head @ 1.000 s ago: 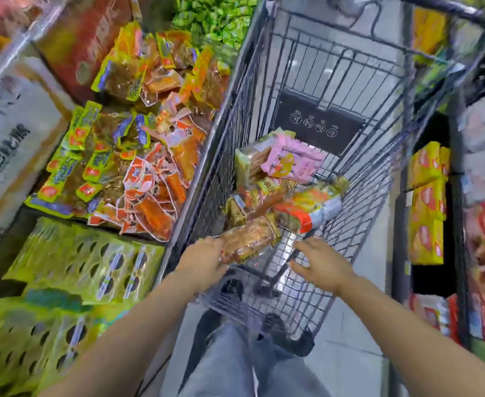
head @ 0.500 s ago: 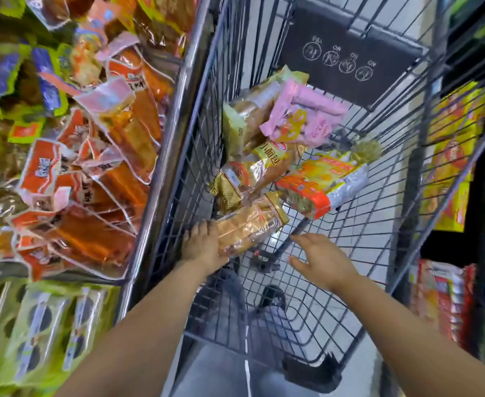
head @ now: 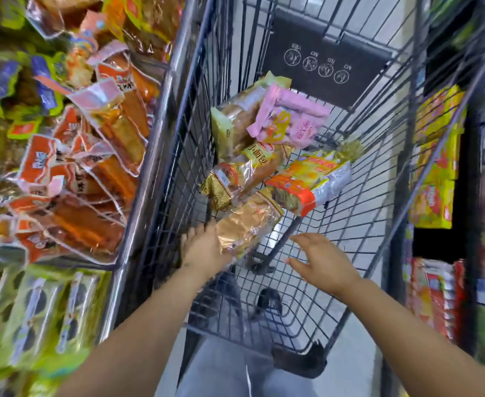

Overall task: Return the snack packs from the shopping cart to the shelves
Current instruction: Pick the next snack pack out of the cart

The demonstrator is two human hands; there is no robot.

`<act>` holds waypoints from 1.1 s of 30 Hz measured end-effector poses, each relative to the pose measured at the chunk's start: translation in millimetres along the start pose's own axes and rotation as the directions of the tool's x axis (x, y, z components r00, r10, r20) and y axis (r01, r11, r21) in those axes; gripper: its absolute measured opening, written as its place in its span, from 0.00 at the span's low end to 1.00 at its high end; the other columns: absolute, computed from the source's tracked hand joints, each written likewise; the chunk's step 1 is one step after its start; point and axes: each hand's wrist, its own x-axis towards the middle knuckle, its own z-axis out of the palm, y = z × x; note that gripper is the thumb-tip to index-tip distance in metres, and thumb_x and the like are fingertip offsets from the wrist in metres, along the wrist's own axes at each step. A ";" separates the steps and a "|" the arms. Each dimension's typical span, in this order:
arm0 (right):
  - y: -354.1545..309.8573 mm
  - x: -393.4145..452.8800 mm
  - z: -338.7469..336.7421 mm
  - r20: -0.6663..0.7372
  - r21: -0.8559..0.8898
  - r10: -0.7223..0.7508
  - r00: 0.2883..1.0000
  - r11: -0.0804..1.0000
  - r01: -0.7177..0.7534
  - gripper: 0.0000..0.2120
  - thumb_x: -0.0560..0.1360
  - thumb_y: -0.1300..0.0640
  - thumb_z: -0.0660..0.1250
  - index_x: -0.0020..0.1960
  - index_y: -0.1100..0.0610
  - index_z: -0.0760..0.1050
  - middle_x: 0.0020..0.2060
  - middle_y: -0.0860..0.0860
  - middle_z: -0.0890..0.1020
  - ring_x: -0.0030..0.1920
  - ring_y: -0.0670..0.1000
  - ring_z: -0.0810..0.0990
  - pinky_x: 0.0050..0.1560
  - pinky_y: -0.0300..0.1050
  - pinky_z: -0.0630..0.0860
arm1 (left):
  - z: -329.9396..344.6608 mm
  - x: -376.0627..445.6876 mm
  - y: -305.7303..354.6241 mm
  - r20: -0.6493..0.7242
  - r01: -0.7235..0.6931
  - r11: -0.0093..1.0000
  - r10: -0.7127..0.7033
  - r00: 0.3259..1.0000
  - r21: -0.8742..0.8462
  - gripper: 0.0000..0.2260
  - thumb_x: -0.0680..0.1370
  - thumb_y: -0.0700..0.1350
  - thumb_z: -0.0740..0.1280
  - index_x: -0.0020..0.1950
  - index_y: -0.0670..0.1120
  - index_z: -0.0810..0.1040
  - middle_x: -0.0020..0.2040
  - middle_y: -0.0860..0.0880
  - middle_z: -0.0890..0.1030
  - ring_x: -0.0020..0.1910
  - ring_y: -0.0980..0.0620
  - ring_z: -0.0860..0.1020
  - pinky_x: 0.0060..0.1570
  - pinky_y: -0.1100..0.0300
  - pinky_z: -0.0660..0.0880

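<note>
Snacks lie heaped in the black wire shopping cart [head: 350, 253]. Your left hand [head: 204, 247] seems to grip the clear golden-brown bread pack [head: 247, 224]; your right hand [head: 321, 260] hovers beside it, fingers relaxed.

Pink pack [head: 288, 117], black cart [head: 358, 224]

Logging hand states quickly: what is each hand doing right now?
Left hand: grips the clear bread pack at its near end.
Right hand: open, fingers spread, holding nothing, over the cart floor.
</note>
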 end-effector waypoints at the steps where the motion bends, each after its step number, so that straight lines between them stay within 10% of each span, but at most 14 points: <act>1: -1.1 -5.4 -4.1 -0.007 0.007 0.000 1.000 1.000 0.000 0.28 0.78 0.40 0.59 0.73 0.52 0.64 0.68 0.51 0.71 0.68 0.52 0.66 0.65 0.45 0.67 | -5.4 -10.1 2.1 -0.022 -0.010 1.000 0.009 1.000 -0.026 0.40 0.67 0.66 0.71 0.71 0.48 0.64 0.64 0.44 0.74 0.65 0.43 0.69 0.66 0.49 0.65; 9: -2.6 -68.6 -47.5 -0.111 0.123 0.002 0.994 0.992 0.012 0.27 0.78 0.41 0.60 0.74 0.51 0.63 0.67 0.52 0.71 0.67 0.52 0.67 0.63 0.43 0.66 | -67.2 -96.5 21.8 -0.165 -0.127 0.901 0.063 0.984 -0.415 0.37 0.61 0.63 0.75 0.66 0.54 0.70 0.53 0.55 0.79 0.51 0.52 0.78 0.54 0.49 0.76; 15: -5.6 -133.1 -99.5 -0.299 0.273 0.003 0.954 0.958 0.082 0.28 0.77 0.41 0.61 0.73 0.52 0.65 0.67 0.51 0.72 0.63 0.51 0.72 0.55 0.40 0.66 | -120.2 -168.0 57.6 -0.221 -0.229 0.647 0.094 0.971 -0.727 0.32 0.68 0.50 0.79 0.65 0.54 0.64 0.52 0.60 0.77 0.48 0.66 0.76 0.38 0.75 0.70; 24: -32.7 -209.1 -186.8 -0.462 0.519 -0.082 0.883 0.783 0.344 0.27 0.74 0.35 0.62 0.70 0.42 0.64 0.61 0.42 0.76 0.60 0.46 0.76 0.56 0.43 0.71 | -189.0 -251.5 130.3 -0.441 -0.507 0.406 0.252 0.862 -0.760 0.34 0.71 0.43 0.75 0.70 0.59 0.61 0.58 0.61 0.76 0.46 0.75 0.76 0.44 0.74 0.74; 30: -45.3 -265.7 -248.3 -0.662 0.504 -0.096 0.744 0.678 0.536 0.16 0.77 0.42 0.63 0.59 0.30 0.59 0.51 0.31 0.74 0.55 0.40 0.75 0.51 0.35 0.70 | -236.1 -288.8 173.3 -0.576 -0.678 0.320 0.362 0.733 -0.662 0.42 0.67 0.50 0.78 0.77 0.53 0.61 0.66 0.54 0.77 0.63 0.58 0.76 0.62 0.60 0.73; 33: -48.8 -290.9 -272.3 -0.718 0.490 -0.118 0.686 0.614 0.619 0.18 0.77 0.44 0.65 0.58 0.30 0.60 0.49 0.25 0.72 0.52 0.31 0.75 0.52 0.29 0.70 | -259.3 -308.4 200.5 -0.605 -0.737 0.318 0.426 0.673 -0.596 0.33 0.73 0.44 0.75 0.75 0.50 0.64 0.59 0.54 0.82 0.57 0.57 0.80 0.55 0.62 0.77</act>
